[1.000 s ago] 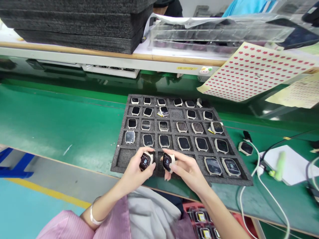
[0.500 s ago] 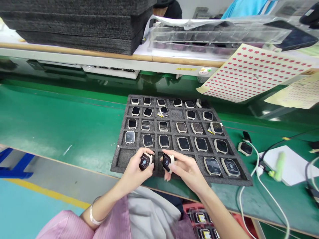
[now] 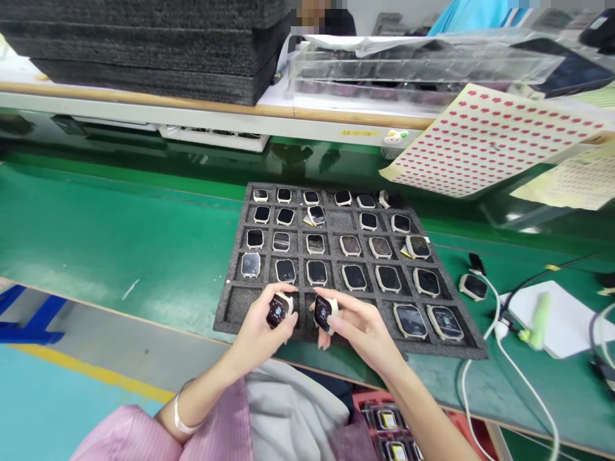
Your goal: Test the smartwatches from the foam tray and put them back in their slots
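My left hand [image 3: 259,333] is closed on a small cream-cased smartwatch body [image 3: 278,309] with a lit screen. My right hand [image 3: 358,330] grips a second watch body [image 3: 323,312], its screen also lit. I hold both side by side over the near edge of a dark foam tray [image 3: 225,314]. The tray's pockets hold several more watch bodies [image 3: 354,276] lying screen up. The near-left pocket [image 3: 240,301] is bare.
The tray lies on a green conveyor belt [image 3: 120,237]. A loose watch body [image 3: 473,285] on a white cable [image 3: 480,371] sits to the right, beside a white pad [image 3: 562,320]. A red-dot sticker sheet [image 3: 485,137], stacked dark foam [image 3: 144,45] and clear trays [image 3: 413,64] stand behind.
Both hands stay in almost the same place; the two watches have only tilted slightly in my fingers.
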`<control>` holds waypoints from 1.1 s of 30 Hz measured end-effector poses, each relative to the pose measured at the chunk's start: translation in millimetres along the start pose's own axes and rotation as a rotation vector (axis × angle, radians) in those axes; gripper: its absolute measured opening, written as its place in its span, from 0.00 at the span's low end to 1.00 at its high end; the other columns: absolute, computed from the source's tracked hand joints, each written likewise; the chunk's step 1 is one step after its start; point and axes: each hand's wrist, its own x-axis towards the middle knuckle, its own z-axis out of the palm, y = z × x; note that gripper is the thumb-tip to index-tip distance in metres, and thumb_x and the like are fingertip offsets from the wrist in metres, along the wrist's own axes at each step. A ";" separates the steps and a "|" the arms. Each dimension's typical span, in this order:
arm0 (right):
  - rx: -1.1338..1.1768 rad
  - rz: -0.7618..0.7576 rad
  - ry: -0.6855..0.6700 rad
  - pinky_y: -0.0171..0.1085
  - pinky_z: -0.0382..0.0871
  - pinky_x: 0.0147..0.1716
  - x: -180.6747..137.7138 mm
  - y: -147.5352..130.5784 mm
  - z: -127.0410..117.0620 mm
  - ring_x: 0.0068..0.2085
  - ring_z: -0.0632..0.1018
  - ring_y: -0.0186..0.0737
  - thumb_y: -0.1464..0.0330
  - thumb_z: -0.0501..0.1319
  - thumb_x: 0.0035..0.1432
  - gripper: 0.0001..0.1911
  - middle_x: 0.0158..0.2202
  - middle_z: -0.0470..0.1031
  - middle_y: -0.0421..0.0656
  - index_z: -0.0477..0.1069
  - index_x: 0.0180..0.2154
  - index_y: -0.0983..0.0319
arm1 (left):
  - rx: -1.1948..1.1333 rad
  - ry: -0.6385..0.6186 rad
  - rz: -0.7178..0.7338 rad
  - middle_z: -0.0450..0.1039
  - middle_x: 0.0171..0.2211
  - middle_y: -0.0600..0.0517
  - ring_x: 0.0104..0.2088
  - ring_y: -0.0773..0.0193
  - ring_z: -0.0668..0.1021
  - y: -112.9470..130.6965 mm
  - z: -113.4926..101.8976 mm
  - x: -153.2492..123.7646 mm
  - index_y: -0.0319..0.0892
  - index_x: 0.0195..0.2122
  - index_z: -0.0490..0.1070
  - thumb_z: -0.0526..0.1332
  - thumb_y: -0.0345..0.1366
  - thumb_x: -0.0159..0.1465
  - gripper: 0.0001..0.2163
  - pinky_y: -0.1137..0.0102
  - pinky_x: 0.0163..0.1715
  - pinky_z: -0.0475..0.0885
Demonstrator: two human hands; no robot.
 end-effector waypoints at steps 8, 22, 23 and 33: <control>0.045 -0.003 0.038 0.39 0.75 0.26 0.5 -3.9 6.3 0.28 0.78 0.41 0.65 0.62 0.61 0.25 0.32 0.77 0.45 0.63 0.58 0.62 | -0.138 -0.071 -0.039 0.65 0.25 0.57 0.19 0.72 0.68 1.5 -0.9 1.6 0.42 0.55 0.56 0.59 0.36 0.62 0.21 0.78 0.17 0.67; 0.105 0.065 0.135 0.36 0.75 0.22 -0.3 -6.3 12.5 0.29 0.81 0.43 0.70 0.61 0.59 0.27 0.46 0.76 0.52 0.60 0.59 0.61 | -0.396 -0.148 -0.086 0.68 0.40 0.47 0.39 0.59 0.76 3.0 -6.5 1.0 0.41 0.57 0.57 0.52 0.32 0.64 0.20 0.67 0.32 0.76; 0.106 0.065 0.140 0.36 0.75 0.22 -0.3 -6.3 12.5 0.29 0.81 0.43 0.70 0.61 0.59 0.27 0.45 0.76 0.52 0.60 0.59 0.61 | -0.395 -0.150 -0.085 0.69 0.40 0.47 0.39 0.59 0.76 2.7 -6.6 1.1 0.41 0.57 0.57 0.52 0.32 0.64 0.20 0.67 0.32 0.76; 0.034 0.033 0.178 0.33 0.74 0.18 1.3 -2.2 13.4 0.25 0.80 0.39 0.68 0.62 0.61 0.24 0.43 0.77 0.51 0.61 0.57 0.62 | -0.328 -0.170 -0.069 0.68 0.40 0.46 0.39 0.59 0.75 5.0 -6.5 0.2 0.40 0.58 0.57 0.52 0.29 0.64 0.20 0.67 0.34 0.77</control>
